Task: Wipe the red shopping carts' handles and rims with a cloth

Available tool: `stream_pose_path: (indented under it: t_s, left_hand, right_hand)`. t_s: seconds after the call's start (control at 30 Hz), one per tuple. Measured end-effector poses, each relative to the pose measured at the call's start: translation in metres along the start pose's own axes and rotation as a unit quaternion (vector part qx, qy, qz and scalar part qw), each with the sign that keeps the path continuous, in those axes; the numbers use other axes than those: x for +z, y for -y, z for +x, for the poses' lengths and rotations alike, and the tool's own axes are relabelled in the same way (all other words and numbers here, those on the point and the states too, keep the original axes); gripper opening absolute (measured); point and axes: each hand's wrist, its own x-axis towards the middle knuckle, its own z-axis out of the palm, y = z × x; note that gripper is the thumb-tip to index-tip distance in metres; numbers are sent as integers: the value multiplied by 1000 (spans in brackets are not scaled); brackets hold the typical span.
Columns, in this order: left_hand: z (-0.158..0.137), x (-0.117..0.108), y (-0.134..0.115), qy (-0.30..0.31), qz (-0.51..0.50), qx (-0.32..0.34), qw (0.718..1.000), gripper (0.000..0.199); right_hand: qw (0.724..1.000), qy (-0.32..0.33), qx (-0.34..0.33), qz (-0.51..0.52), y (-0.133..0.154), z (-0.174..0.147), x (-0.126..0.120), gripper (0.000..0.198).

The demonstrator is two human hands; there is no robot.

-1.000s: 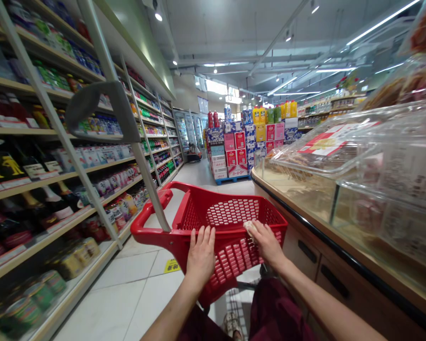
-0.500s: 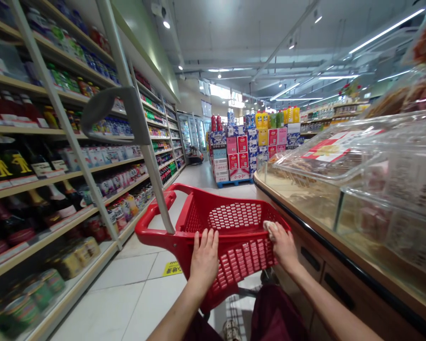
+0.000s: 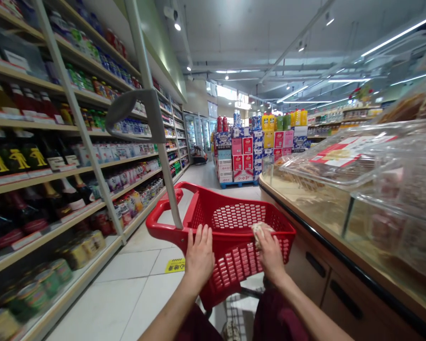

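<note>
A red shopping cart (image 3: 234,235) is standing in the lower middle of the frame, its near rim lying just within reach of both hands. At the lower center, the left hand (image 3: 200,255) is resting palm-down against that rim, its fingers extended and lying together rather than clenched; they are grasping nothing, and the flat contact is probably steadying the cart. To its right, the right hand (image 3: 272,255) is bending over the same rim, its fingers grasping an off-white cloth (image 3: 261,230) that is partly hidden beneath them. That hold is apparently keeping the cloth bunched between skin and plastic, so it is meeting the rim rather than hanging loose. A gray pole (image 3: 168,182) is rising from the cart's left part toward the top of the frame, carrying a gray loop handle (image 3: 158,116); how it is joining the cart I cannot tell. Along the right of the frame, a display desk (image 3: 335,265) is bearing clear plastic food boxes (image 3: 351,150), stacked at a slant, perhaps so their labels are facing outward. Stocked shelving (image 3: 75,104) is filling the left, and a stack of cartons (image 3: 242,156) is sitting on a blue pallet (image 3: 234,184) beyond the cart.
</note>
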Motion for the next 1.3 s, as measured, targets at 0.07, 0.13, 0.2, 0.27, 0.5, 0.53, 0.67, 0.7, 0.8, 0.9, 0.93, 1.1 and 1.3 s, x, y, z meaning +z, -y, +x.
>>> stream_pose_path:
  t_s: [0.07,0.13,0.2,0.27,0.5,0.53,0.67,0.7,0.8,0.9,0.93,1.1,1.3]
  left_hand:
    - [-2,0,-1,5,-21,10,1000,57]
    - [-7,-3,3,2,-51,35,998,54]
    - [-13,-7,13,-19,-74,44,996,50]
    - [-19,-12,28,-64,-81,18,994,47]
    - [-21,-16,55,-131,-312,-112,934,53]
    - [-21,-14,51,-101,-393,-129,905,57]
    - [-29,-6,21,87,-680,-188,703,50]
    - [-32,-4,12,118,-725,-207,647,45]
    - [-37,-1,-7,127,-815,-270,497,42]
    - [-41,-7,-8,132,-856,-296,402,39]
    - [-42,-10,-4,153,-854,-304,393,39]
    - [-47,-20,38,217,-762,-328,515,42]
    - [-30,-15,94,-23,-528,-353,772,36]
  right_hand:
    - [997,-11,-66,47,24,-5,7,51]
    - [990,-22,-107,88,50,-16,16,48]
    - [984,-16,-133,120,65,-32,23,46]
    - [974,16,-164,154,71,-45,24,50]
    - [913,40,-73,399,123,7,-25,52]
    - [893,51,-46,445,131,20,-34,51]
    - [847,58,40,526,142,38,-50,49]
    - [855,38,52,515,141,34,-47,48]
    - [904,5,24,427,136,15,-35,43]
    - [944,91,-90,303,134,-7,-27,51]
    - [949,122,-122,264,135,-13,-26,57]
    - [942,152,-225,196,153,4,-27,45]
    - [948,-21,-272,164,186,67,-5,32]
